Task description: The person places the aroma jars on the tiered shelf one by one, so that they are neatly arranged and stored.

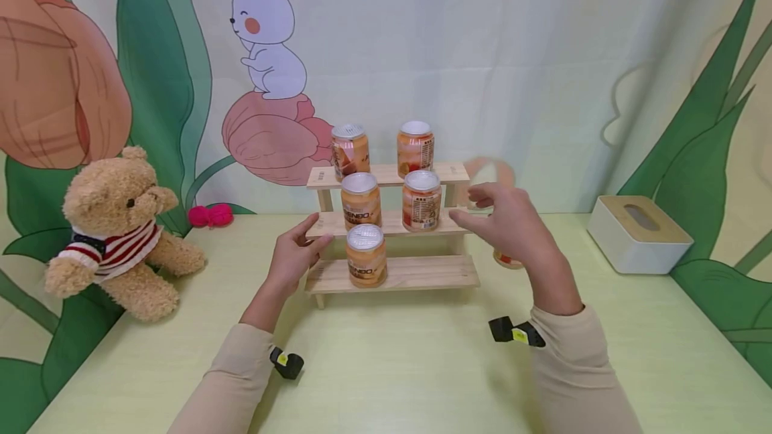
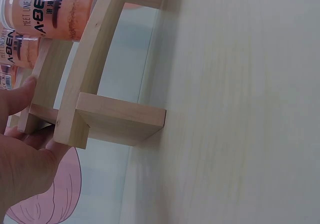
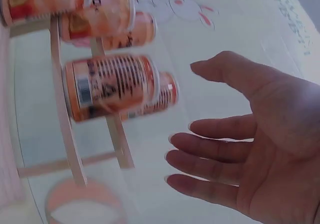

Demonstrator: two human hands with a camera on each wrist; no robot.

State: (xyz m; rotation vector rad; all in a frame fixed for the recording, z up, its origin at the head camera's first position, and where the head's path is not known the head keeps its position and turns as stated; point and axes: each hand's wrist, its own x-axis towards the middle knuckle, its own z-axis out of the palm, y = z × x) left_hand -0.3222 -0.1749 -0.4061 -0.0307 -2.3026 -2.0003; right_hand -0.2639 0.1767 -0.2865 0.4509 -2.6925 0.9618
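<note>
A three-tier wooden display stand (image 1: 434,272) holds orange cans with silver lids. Two cans sit on the top tier, two on the middle, and one can (image 1: 366,263) on the bottom left. My left hand (image 1: 288,256) grips the left end of the middle tier; in the left wrist view its thumb (image 2: 22,96) lies on the board, with fingers beneath. My right hand (image 1: 509,223) hovers by the stand's right side, fingers spread and holding nothing. Nearest to it is the middle-tier right can (image 3: 110,86), apart from the fingers. Another can (image 1: 508,260) is mostly hidden behind that hand.
On the left sits a teddy bear (image 1: 114,240) in a striped shirt, with a small pink object (image 1: 210,215) behind it. A white tissue box (image 1: 639,236) with a wooden lid stands at the right. A printed curtain (image 1: 512,72) hangs behind the table (image 1: 392,367).
</note>
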